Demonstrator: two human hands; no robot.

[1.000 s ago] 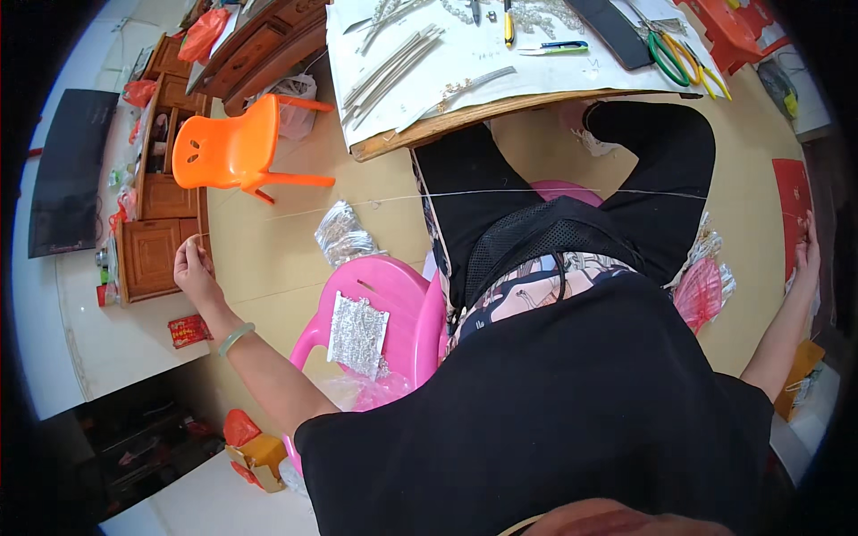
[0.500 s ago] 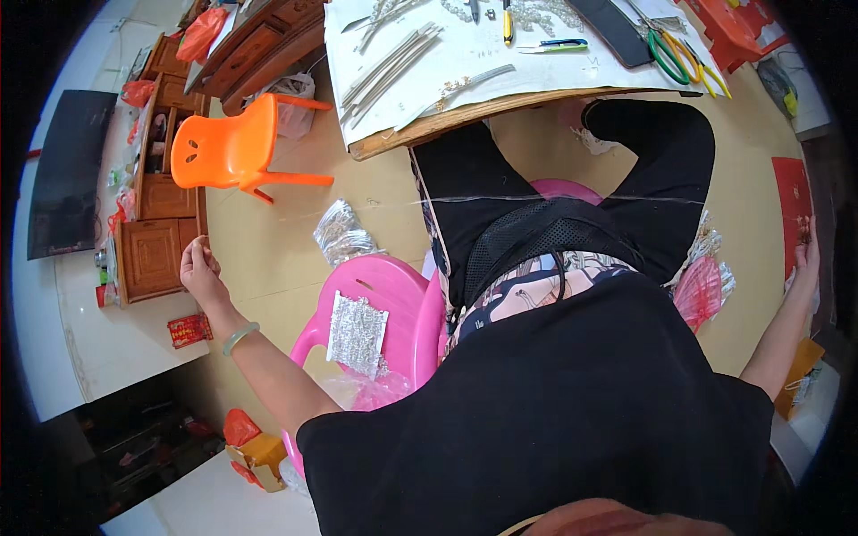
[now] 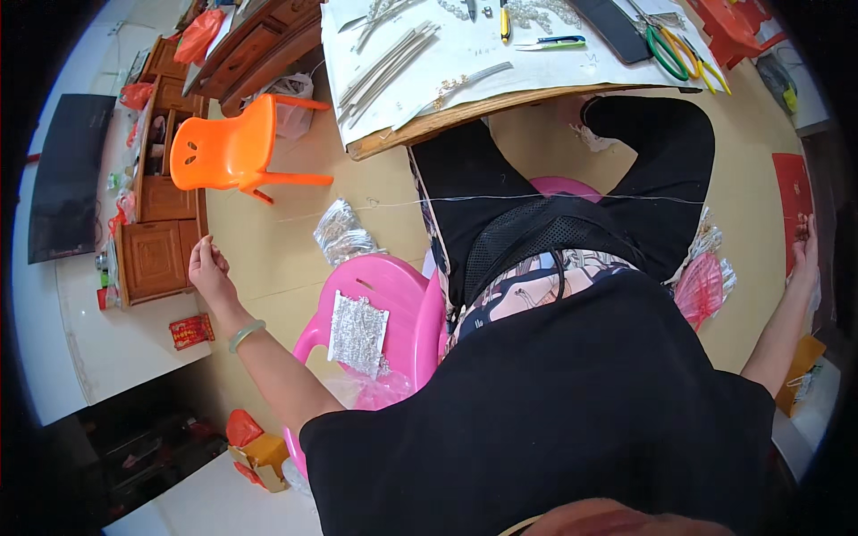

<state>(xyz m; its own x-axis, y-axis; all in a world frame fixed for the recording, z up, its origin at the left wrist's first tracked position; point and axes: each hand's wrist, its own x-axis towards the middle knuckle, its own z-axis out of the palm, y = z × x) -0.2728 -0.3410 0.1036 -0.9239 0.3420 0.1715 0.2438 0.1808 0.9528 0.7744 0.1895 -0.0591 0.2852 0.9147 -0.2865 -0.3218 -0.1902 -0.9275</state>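
Note:
A thin, pale wire (image 3: 500,197) stretches nearly straight across my lap, with a small loop left of my knee. My left hand (image 3: 211,265) is raised out at the far left, fingers pinched together, a bracelet on that wrist. Out at the far right, my right hand (image 3: 806,243) is held up, fingers partly curled. The wire runs toward both hands, but its ends fade out before reaching them. Something small and brownish shows at the right fingers, too small to make out.
Ahead is a table (image 3: 536,89) with cutters, pliers, a dark phone (image 3: 612,31) and bundled strips. At left stand an orange chair (image 3: 228,143) and a pink chair (image 3: 393,286) bearing a card wound with silvery chain (image 3: 357,330). A silvery bundle (image 3: 344,234) lies on the floor.
My left hand has moved slightly right, toward my body. The wire shows a little more slack, with a small loop now visible in it. My right hand has barely moved.

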